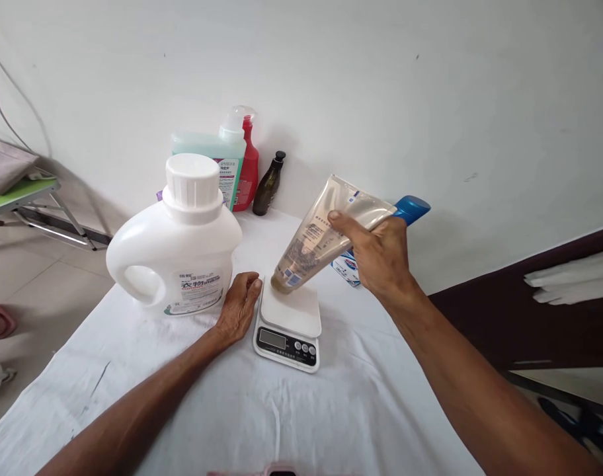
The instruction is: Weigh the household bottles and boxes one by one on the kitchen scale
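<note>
My right hand (381, 254) grips a pale gold squeeze tube (314, 241) near its wide crimped end. The tube slants cap-down, its cap end over the back left of the white weighing plate of a small digital scale (287, 344); whether it touches the plate, I cannot tell. Beside the scale's left edge rests my left hand (239, 305), holding nothing, its fingers loosely bent and the thumb raised. Just left of that hand stands a big white detergent jug (182, 244) with a screw cap and a handle. The scale's display looks blank.
Behind the jug are a green liquid bottle (227, 172), a red bottle (249, 165) and a dark pump bottle (270, 185) near the wall. A blue-capped bottle (413, 208) and a blue-and-white box (348, 268) sit partly behind my right hand. White cloth (222, 410) covers the table.
</note>
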A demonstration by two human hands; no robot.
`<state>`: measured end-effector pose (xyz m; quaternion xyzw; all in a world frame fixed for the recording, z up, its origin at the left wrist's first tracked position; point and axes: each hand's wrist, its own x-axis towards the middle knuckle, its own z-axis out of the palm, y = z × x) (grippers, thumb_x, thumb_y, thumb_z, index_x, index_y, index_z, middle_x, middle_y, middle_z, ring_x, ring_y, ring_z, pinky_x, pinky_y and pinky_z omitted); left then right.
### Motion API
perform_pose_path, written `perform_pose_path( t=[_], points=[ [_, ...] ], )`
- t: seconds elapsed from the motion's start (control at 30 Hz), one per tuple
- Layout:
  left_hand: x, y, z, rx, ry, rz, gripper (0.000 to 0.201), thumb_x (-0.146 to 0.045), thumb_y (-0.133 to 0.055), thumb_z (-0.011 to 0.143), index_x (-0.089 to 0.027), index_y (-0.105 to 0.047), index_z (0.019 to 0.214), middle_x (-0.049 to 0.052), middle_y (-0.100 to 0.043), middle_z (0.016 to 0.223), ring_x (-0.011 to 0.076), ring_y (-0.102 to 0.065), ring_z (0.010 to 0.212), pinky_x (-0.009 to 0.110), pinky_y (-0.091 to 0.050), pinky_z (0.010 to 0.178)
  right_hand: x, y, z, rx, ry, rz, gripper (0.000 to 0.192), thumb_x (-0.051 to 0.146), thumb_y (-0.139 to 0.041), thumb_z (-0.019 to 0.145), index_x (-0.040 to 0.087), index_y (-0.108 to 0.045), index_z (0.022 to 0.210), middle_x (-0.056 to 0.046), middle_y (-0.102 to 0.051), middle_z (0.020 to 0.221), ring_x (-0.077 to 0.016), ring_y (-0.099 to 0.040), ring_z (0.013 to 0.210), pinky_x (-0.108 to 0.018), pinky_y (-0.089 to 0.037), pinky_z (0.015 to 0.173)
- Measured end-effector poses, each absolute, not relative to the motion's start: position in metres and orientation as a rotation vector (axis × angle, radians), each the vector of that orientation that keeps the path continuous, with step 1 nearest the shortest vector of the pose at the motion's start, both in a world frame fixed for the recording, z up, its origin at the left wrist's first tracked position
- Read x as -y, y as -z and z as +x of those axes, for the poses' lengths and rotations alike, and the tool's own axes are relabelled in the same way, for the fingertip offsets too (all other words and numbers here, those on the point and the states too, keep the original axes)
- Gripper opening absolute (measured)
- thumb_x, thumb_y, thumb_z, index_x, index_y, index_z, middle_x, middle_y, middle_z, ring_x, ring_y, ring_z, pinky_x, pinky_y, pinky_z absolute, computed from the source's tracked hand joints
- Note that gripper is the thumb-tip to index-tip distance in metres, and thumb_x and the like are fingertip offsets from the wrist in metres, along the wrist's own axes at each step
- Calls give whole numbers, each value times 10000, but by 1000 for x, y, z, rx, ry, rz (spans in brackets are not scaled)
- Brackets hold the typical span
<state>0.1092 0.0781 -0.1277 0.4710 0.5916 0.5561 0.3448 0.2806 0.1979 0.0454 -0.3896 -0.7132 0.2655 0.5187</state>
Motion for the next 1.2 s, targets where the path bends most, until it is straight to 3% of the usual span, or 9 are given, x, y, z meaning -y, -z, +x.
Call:
perform_pose_path(
  t=[0.2,0.47,0.73,0.8,0.87,0.97,1.07,1.2],
  points=[
    [-78,127,108,-1562,-1436,1238,596,-726,-363,1038,-212,-628,1186,152,-682,1259,287,-700,1121,464,-578,969,-162,-33,301,1776,-576,-936,472,495,-824,903,266,-528,615,5,-536,609,-205,-607,634,-358,-539,564],
    [-75,121,108,-1575,-1438,1255,630,-764,-346,1026,-215,-636,1131,136,-694,1212,269,-716,1040,457,-586,945,-165,-23,312,1782,-583,-855,556,588,-824,896,275,-478,594,-4,-539,590,-203,-622,614,-329,-511,484],
    [-76,118,108,-1559,-1428,1249,631,-777,-358,1013,-215,-622,1127,131,-680,1212,257,-710,1051,434,-597,933,-154,-20,313,1790,-674,-980,496,552,-867,846,246,-540,632,16,-507,594,-227,-621,699,-375,-567,628],
    [-76,117,108,-1560,-1427,1257,638,-783,-359,1010,-214,-619,1134,134,-677,1224,258,-710,1051,439,-601,930,-149,-21,316,1795,-762,-979,448,590,-887,808,237,-624,723,4,-614,688,-236,-663,760,-385,-592,683],
    [-76,118,108,-1564,-1425,1259,647,-784,-357,1011,-210,-617,1157,139,-672,1243,260,-711,1055,447,-601,938,-144,-20,321,1794,-845,-925,449,634,-893,782,241,-710,900,-30,-737,906,-260,-715,910,-407,-618,794],
    [-76,118,108,-1560,-1435,1257,670,-796,-355,1007,-202,-617,1173,147,-670,1247,259,-713,1054,442,-605,939,-137,-8,336,1665,-882,-876,504,722,-772,866,270,-740,1087,-67,-766,1178,-276,-723,1112,-423,-610,916],
    [-77,119,108,-1551,-1450,1262,684,-814,-367,997,-202,-624,1162,144,-678,1229,249,-717,1026,427,-617,922,-136,25,355,1413,-902,-1015,575,796,-625,918,247,-748,1039,-89,-777,1083,-259,-755,998,-384,-610,815],
    [-78,121,108,-1552,-1468,1269,673,-816,-386,994,-210,-633,1150,135,-684,1224,249,-716,1035,416,-622,913,-141,82,370,1149,-985,-1203,676,875,-610,836,207,-710,870,-81,-734,833,-217,-730,720,-316,-555,613]
  ],
)
